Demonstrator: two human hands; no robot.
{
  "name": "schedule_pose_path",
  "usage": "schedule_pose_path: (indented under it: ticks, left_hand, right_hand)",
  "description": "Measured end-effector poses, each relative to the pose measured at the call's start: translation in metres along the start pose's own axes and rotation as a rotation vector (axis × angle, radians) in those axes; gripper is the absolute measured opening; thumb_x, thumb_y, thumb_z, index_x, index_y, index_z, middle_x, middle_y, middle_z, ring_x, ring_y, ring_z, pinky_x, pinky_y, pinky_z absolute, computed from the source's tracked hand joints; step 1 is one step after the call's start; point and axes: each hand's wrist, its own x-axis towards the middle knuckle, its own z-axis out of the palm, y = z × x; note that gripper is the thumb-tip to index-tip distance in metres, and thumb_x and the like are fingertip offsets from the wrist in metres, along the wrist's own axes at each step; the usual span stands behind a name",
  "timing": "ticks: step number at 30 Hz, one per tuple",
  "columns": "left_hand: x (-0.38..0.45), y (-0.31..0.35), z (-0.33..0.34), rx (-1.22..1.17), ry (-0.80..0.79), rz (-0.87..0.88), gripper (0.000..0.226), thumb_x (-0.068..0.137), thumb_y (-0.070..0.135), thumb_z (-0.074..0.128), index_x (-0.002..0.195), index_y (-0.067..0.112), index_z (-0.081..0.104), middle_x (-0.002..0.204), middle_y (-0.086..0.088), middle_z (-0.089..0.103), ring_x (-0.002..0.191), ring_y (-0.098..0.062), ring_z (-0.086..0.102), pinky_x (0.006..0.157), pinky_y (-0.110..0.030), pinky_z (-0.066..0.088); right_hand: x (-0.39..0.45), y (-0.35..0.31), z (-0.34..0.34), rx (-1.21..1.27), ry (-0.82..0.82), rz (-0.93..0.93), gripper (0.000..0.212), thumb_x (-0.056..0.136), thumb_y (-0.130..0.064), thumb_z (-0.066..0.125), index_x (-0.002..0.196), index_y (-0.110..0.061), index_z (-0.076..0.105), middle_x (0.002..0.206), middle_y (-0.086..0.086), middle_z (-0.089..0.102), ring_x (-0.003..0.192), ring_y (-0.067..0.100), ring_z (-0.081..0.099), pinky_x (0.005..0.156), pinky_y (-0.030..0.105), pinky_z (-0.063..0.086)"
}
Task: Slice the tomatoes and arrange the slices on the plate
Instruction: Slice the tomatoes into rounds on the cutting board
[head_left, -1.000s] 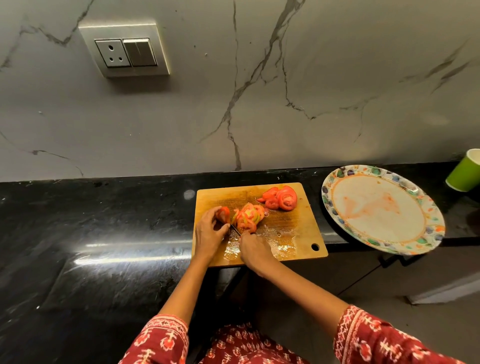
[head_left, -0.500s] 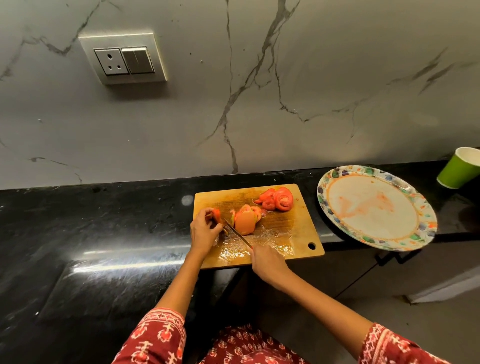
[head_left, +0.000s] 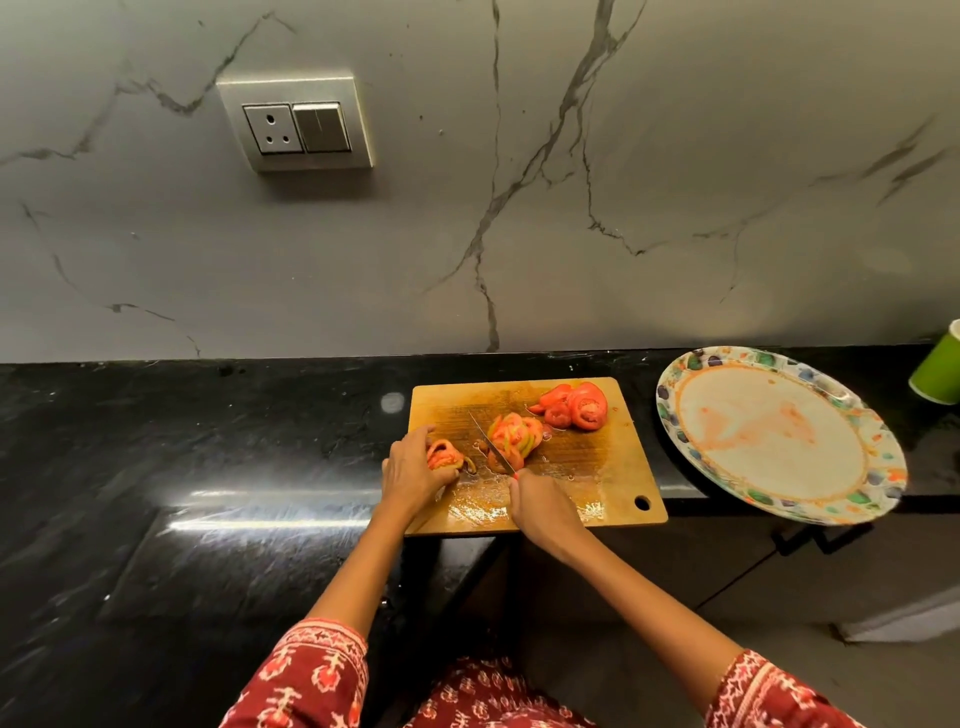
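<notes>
A wet wooden cutting board (head_left: 613, 467) lies on the black counter. My left hand (head_left: 410, 470) grips the last tomato piece (head_left: 444, 456) at the board's left edge. My right hand (head_left: 543, 512) grips a knife (head_left: 491, 441), whose blade points up and left between that piece and a pile of red-green slices (head_left: 517, 436). A second pile of red slices (head_left: 576, 405) lies at the board's far right corner. The patterned plate (head_left: 779, 434) to the right holds only juice smears.
A green cup (head_left: 937, 374) stands at the far right edge beside the plate. The plate overhangs the counter's front edge. A wall socket (head_left: 296, 127) sits on the marble backsplash. Black counter (head_left: 182, 467) stretches to the left.
My left hand has pulled the tomato end piece left, away from the cut slices. The knife has lifted off the tomato and now lies angled between piece and pile.
</notes>
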Motion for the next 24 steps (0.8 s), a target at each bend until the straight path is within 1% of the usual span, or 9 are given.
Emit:
schedule_pose_path:
  ticks: [2,4,7,11,13,16,18,20,24]
  left_hand:
    - [0.005,0.004,0.000,0.052,-0.071,0.030,0.069,0.076,0.029,0.072,0.136,0.021,0.039,0.132,-0.008,0.049,0.122,-0.028,0.042,0.097,-0.040,0.038]
    - [0.009,0.006,-0.002,0.111,-0.117,0.045,0.065,0.078,0.029,0.070,0.135,0.021,0.040,0.132,-0.010,0.046,0.121,-0.028,0.044,0.098,-0.039,0.039]
    - [0.008,0.011,-0.004,0.076,-0.083,0.045,0.056,0.078,0.028,0.070,0.127,0.018,0.045,0.126,-0.011,0.045,0.115,-0.027,0.047,0.094,-0.034,0.039]
    - [0.005,0.021,-0.004,-0.087,0.009,-0.009,0.053,0.070,0.024,0.079,0.110,0.016,0.045,0.116,-0.007,0.045,0.103,-0.021,0.049,0.082,-0.027,0.037]
    - [0.008,0.024,-0.007,-0.224,-0.102,-0.095,0.055,0.067,0.022,0.082,0.104,0.017,0.042,0.109,-0.005,0.048,0.099,-0.019,0.050,0.078,-0.027,0.042]
    - [0.011,0.027,-0.017,-0.520,-0.360,-0.200,0.050,0.075,0.006,0.074,0.114,0.015,0.044,0.106,-0.011,0.055,0.096,-0.021,0.057,0.071,-0.028,0.053]
    - [0.010,0.029,-0.020,-0.507,-0.424,-0.163,0.047,0.081,-0.004,0.064,0.122,0.013,0.047,0.098,-0.009,0.055,0.089,-0.018,0.059,0.065,-0.025,0.056]
    - [0.009,0.031,-0.019,-0.469,-0.397,-0.121,0.043,0.083,-0.008,0.059,0.122,0.009,0.053,0.093,-0.006,0.054,0.084,-0.016,0.058,0.061,-0.021,0.056]
    - [0.007,0.032,-0.010,-0.356,-0.233,0.029,0.034,0.078,-0.003,0.068,0.110,0.004,0.062,0.081,0.003,0.056,0.072,-0.003,0.053,0.058,-0.006,0.048]
  right_hand:
    - [0.001,0.000,-0.001,0.022,0.004,-0.006,0.033,0.101,-0.026,0.032,0.100,-0.004,0.056,0.096,0.016,0.065,0.087,0.033,0.061,0.064,0.031,0.037]
    - [0.002,0.002,-0.004,0.039,0.011,-0.003,0.033,0.101,-0.025,0.032,0.097,-0.004,0.057,0.093,0.016,0.065,0.084,0.032,0.061,0.062,0.030,0.036]
    - [0.005,0.004,-0.011,0.067,0.037,0.017,0.033,0.101,-0.025,0.032,0.096,-0.004,0.057,0.091,0.016,0.065,0.083,0.032,0.061,0.061,0.030,0.036]
    - [0.010,0.004,-0.018,0.094,0.068,0.036,0.033,0.101,-0.023,0.032,0.098,-0.002,0.057,0.093,0.017,0.065,0.085,0.032,0.061,0.063,0.030,0.036]
    - [0.014,0.002,-0.020,0.094,0.073,0.034,0.029,0.100,-0.020,0.033,0.098,-0.002,0.057,0.094,0.017,0.065,0.085,0.032,0.061,0.062,0.030,0.036]
    - [0.018,-0.001,-0.022,0.106,0.084,0.032,0.026,0.098,-0.018,0.037,0.101,-0.002,0.057,0.096,0.016,0.065,0.086,0.030,0.062,0.063,0.028,0.038]
    - [0.018,-0.002,-0.022,0.111,0.082,0.024,0.028,0.099,-0.020,0.036,0.102,-0.002,0.058,0.097,0.016,0.065,0.087,0.030,0.063,0.063,0.028,0.039]
    - [0.018,-0.003,-0.021,0.114,0.073,0.022,0.030,0.100,-0.020,0.034,0.100,-0.002,0.057,0.096,0.016,0.065,0.087,0.030,0.063,0.063,0.028,0.038]
    - [0.018,-0.002,-0.020,0.130,0.061,0.030,0.026,0.098,-0.016,0.035,0.094,-0.002,0.057,0.094,0.018,0.066,0.083,0.030,0.062,0.061,0.029,0.037]
